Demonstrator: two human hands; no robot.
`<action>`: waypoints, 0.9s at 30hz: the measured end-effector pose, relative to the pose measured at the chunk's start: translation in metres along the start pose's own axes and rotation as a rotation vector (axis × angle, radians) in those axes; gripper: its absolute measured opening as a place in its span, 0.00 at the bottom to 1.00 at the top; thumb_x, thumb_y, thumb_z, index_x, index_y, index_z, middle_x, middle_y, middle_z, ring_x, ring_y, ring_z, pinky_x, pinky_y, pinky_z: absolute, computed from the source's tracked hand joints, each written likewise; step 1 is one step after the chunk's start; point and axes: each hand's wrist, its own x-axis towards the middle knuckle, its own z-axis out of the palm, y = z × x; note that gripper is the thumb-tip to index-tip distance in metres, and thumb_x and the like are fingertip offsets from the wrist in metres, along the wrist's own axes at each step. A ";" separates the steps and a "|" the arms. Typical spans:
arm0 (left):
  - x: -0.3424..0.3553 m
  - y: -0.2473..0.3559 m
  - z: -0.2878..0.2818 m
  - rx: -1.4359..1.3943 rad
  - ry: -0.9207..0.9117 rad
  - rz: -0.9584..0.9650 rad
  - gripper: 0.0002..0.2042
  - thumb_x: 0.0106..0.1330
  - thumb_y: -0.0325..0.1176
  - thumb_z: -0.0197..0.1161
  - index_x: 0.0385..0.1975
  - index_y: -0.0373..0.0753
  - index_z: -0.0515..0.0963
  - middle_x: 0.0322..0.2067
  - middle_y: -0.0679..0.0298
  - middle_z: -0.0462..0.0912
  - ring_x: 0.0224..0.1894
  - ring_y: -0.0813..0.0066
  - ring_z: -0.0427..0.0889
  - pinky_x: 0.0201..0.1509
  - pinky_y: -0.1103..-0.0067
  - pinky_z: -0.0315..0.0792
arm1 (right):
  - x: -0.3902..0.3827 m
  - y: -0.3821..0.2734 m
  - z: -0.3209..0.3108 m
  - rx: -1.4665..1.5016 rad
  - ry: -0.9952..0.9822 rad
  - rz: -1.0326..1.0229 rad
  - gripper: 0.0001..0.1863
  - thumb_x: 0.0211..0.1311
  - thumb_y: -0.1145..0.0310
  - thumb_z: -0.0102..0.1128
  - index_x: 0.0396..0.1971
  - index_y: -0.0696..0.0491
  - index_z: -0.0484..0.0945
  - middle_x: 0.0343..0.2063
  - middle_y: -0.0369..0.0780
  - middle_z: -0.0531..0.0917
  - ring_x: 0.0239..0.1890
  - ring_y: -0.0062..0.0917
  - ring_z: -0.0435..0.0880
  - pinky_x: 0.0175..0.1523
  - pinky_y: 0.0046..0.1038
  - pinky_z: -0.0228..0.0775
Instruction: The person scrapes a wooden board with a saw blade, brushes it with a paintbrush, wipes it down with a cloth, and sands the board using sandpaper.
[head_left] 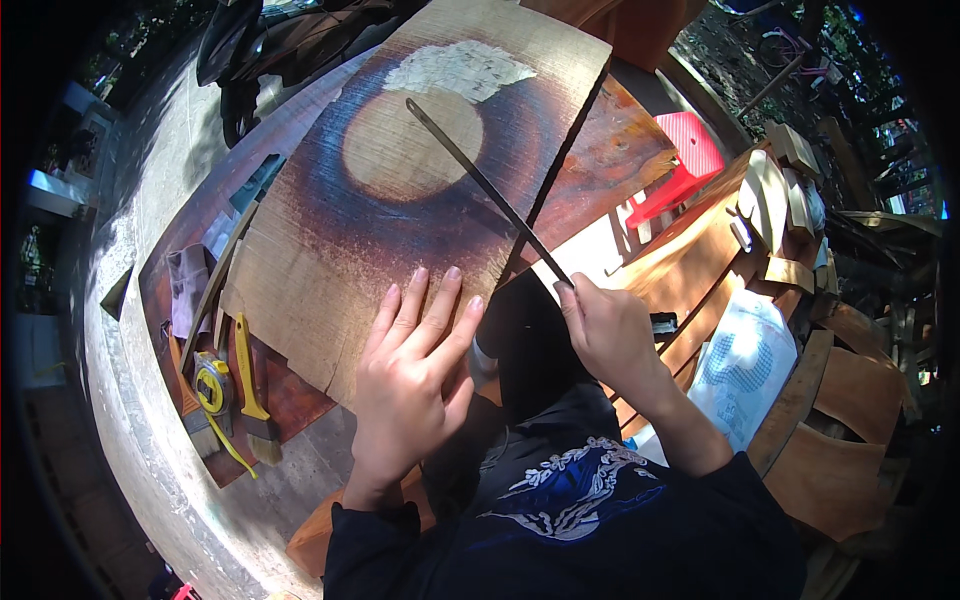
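Observation:
A large wooden board (300, 240) lies tilted in front of me, with a dark blue and brown ring around a bare round patch. Pale, flaky paper or coating shows at the ring's far side. My left hand (412, 370) rests on the board's near part, fingers stretched and slightly apart. To the right of it, my right hand (610, 330) is closed around one end of a long, thin, dark metal strip (470, 168). The strip slants across the board, its rounded far end over the bare patch. Whether that end touches the wood, I cannot tell.
Under the board is a reddish-brown tabletop (290, 400). At its left lie a yellow tape measure (212, 385), a yellow-handled paintbrush (250, 390) and a cloth (188, 285). To the right are a red plastic stool (690, 150), a white printed bag (745, 365) and several wood pieces (850, 400).

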 end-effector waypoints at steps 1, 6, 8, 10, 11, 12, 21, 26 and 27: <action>0.001 0.000 -0.001 0.009 0.000 -0.002 0.33 0.54 0.26 0.68 0.66 0.43 0.84 0.72 0.52 0.79 0.78 0.41 0.72 0.82 0.50 0.63 | -0.004 0.004 -0.001 0.031 -0.019 0.026 0.15 0.83 0.62 0.57 0.34 0.55 0.78 0.16 0.49 0.81 0.20 0.48 0.85 0.27 0.48 0.73; 0.003 -0.001 0.003 0.022 0.021 0.004 0.33 0.54 0.26 0.69 0.66 0.44 0.85 0.73 0.52 0.79 0.77 0.40 0.72 0.82 0.51 0.63 | 0.039 -0.012 -0.003 -0.030 0.010 -0.014 0.15 0.82 0.62 0.59 0.33 0.56 0.77 0.17 0.49 0.81 0.22 0.49 0.86 0.27 0.48 0.72; 0.001 -0.001 0.003 0.014 0.005 -0.005 0.33 0.54 0.26 0.69 0.66 0.44 0.85 0.73 0.52 0.79 0.77 0.41 0.72 0.82 0.51 0.63 | 0.019 -0.004 0.003 -0.012 -0.013 0.007 0.15 0.82 0.62 0.59 0.33 0.56 0.77 0.17 0.49 0.81 0.22 0.49 0.86 0.27 0.48 0.72; 0.003 0.000 -0.001 0.002 0.003 -0.008 0.33 0.54 0.25 0.69 0.66 0.44 0.85 0.73 0.53 0.79 0.77 0.42 0.73 0.82 0.51 0.63 | 0.001 0.000 -0.005 0.035 -0.047 0.054 0.15 0.82 0.62 0.59 0.34 0.56 0.78 0.16 0.49 0.81 0.22 0.49 0.86 0.27 0.48 0.73; 0.002 0.001 0.000 0.001 0.001 -0.013 0.33 0.54 0.25 0.69 0.66 0.44 0.85 0.73 0.53 0.79 0.77 0.42 0.73 0.82 0.51 0.63 | 0.001 -0.002 -0.007 0.036 -0.052 0.054 0.15 0.82 0.62 0.59 0.34 0.56 0.78 0.16 0.49 0.81 0.22 0.49 0.86 0.27 0.48 0.73; 0.002 0.002 0.000 0.012 0.001 -0.017 0.33 0.54 0.25 0.69 0.66 0.44 0.85 0.73 0.53 0.79 0.77 0.42 0.73 0.82 0.51 0.63 | 0.004 -0.005 -0.010 0.015 -0.059 0.042 0.16 0.83 0.62 0.59 0.34 0.56 0.77 0.17 0.49 0.81 0.22 0.49 0.86 0.28 0.48 0.73; 0.001 0.004 -0.001 0.013 -0.013 -0.017 0.33 0.54 0.25 0.70 0.66 0.43 0.84 0.73 0.52 0.79 0.78 0.43 0.72 0.82 0.51 0.63 | -0.007 -0.005 -0.019 -0.001 -0.115 0.064 0.17 0.83 0.61 0.59 0.32 0.56 0.76 0.17 0.48 0.81 0.22 0.49 0.85 0.28 0.48 0.72; 0.003 0.000 0.005 0.016 0.008 -0.001 0.33 0.54 0.25 0.70 0.65 0.43 0.85 0.73 0.52 0.79 0.78 0.43 0.72 0.82 0.51 0.63 | 0.022 -0.004 -0.005 -0.056 0.002 -0.065 0.16 0.82 0.62 0.60 0.32 0.56 0.76 0.15 0.48 0.80 0.20 0.48 0.84 0.26 0.48 0.71; 0.003 -0.002 0.002 0.009 0.003 -0.002 0.32 0.54 0.25 0.70 0.65 0.43 0.85 0.73 0.52 0.79 0.78 0.42 0.72 0.82 0.51 0.63 | 0.024 -0.003 0.000 -0.025 0.026 -0.077 0.16 0.82 0.62 0.61 0.32 0.56 0.77 0.14 0.48 0.79 0.20 0.48 0.84 0.26 0.48 0.70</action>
